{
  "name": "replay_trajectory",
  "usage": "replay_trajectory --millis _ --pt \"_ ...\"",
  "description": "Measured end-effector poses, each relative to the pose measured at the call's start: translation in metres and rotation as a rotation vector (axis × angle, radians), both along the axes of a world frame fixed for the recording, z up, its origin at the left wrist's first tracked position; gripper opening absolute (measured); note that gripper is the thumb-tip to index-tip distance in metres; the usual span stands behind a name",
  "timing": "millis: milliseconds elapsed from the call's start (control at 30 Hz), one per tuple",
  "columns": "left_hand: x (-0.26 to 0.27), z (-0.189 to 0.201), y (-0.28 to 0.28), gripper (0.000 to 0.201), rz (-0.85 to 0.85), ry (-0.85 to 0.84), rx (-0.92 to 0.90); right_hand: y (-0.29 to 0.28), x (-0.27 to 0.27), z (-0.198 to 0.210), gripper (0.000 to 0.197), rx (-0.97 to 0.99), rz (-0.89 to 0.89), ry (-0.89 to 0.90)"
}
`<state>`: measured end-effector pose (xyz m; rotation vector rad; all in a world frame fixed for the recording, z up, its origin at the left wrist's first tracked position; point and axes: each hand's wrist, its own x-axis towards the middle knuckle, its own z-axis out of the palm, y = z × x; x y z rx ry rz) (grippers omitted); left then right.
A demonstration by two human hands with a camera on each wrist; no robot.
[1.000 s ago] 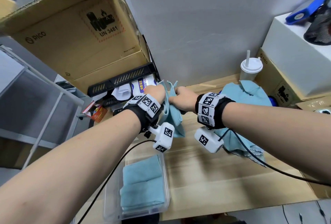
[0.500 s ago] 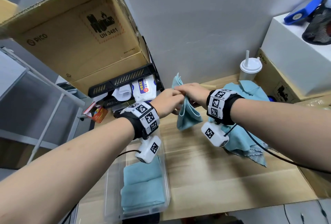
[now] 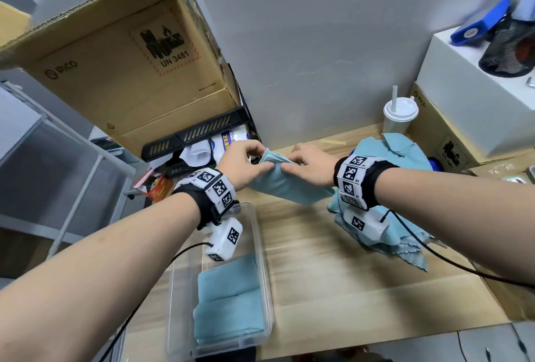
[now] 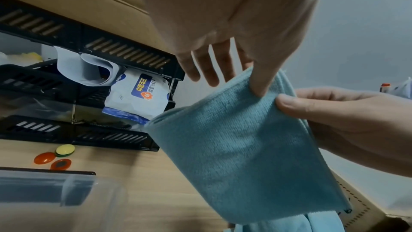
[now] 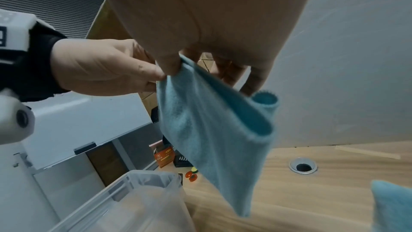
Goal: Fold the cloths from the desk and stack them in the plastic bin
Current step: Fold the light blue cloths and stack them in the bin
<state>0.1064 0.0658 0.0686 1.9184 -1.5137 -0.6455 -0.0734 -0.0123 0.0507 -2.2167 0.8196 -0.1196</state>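
Both hands pinch one teal cloth (image 3: 285,185) at its top edge, held in the air above the desk (image 3: 333,283): left hand (image 3: 244,166) has thumb on the near face and fingers behind, right hand (image 3: 311,169) clamps thumb against fingers just beside it, thumbs almost touching. Cloth hangs folded in layers, with a rolled corner showing in the right wrist view. Big cardboard box (image 3: 124,72) up-left of the hands reads "PICO", "UN 3481" with a battery-fire mark, and "Made in China". Second brown box (image 3: 443,141) to the right of the right hand also has "PICO", with a white box (image 3: 474,106) on top. Clear plastic bin (image 3: 262,248) sits below the left wrist, near side, with folded teal cloths (image 3: 228,303) stacked inside. Loose pile of teal cloths (image 3: 402,164) lies on the desk under and behind the right wrist. Black tray rack (image 3: 199,135) just behind the left hand holds a wipes pack (image 4: 138,94) with Chinese text and "75%"; the rest is unreadable. White lidded cup (image 3: 399,115) with straw stands behind the right hand at the wall. Small orange and yellow magnets (image 4: 55,156) lie on the desk below the rack.
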Motion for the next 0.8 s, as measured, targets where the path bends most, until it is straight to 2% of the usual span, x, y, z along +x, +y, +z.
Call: replay_trajectory --millis 33,100,167,267,367,400,533,633,700,800 --pt "-0.001 0.001 0.001 0.014 0.02 0.032 -0.028 0.0 0.001 -0.002 0.025 0.001 -0.006 -0.011" --pt "-0.002 0.001 0.002 0.016 0.058 0.084 -0.054 0.001 0.002 -0.002 0.045 0.011 -0.023 -0.044" --pt "-0.001 0.002 0.002 0.019 0.062 0.122 -0.04 0.003 0.003 -0.001 0.052 0.001 -0.034 -0.056" --pt "0.0 0.005 0.002 0.013 0.03 0.164 -0.015 0.003 0.003 -0.001 0.045 -0.023 -0.089 -0.058" --pt "-0.004 0.011 0.004 0.011 0.004 0.166 0.031 0.001 0.002 -0.003 0.02 -0.004 -0.111 -0.06" --pt "-0.006 0.013 0.004 0.013 -0.005 0.168 0.042 -0.001 0.002 -0.004 0.018 0.002 -0.097 -0.057" --pt "-0.011 0.014 0.005 0.016 -0.022 0.147 0.074 -0.002 0.0 -0.004 0.018 0.011 -0.074 -0.086" --pt "-0.01 0.013 0.004 0.015 -0.022 0.167 0.118 -0.001 0.0 -0.002 0.041 0.049 -0.085 -0.098" --pt "-0.01 0.015 0.005 0.014 -0.017 0.193 0.134 -0.001 -0.001 -0.003 0.048 0.089 -0.07 -0.124" --pt "-0.011 0.021 0.005 0.013 0.024 0.244 0.118 -0.001 -0.004 -0.003 0.032 0.109 -0.05 -0.099"
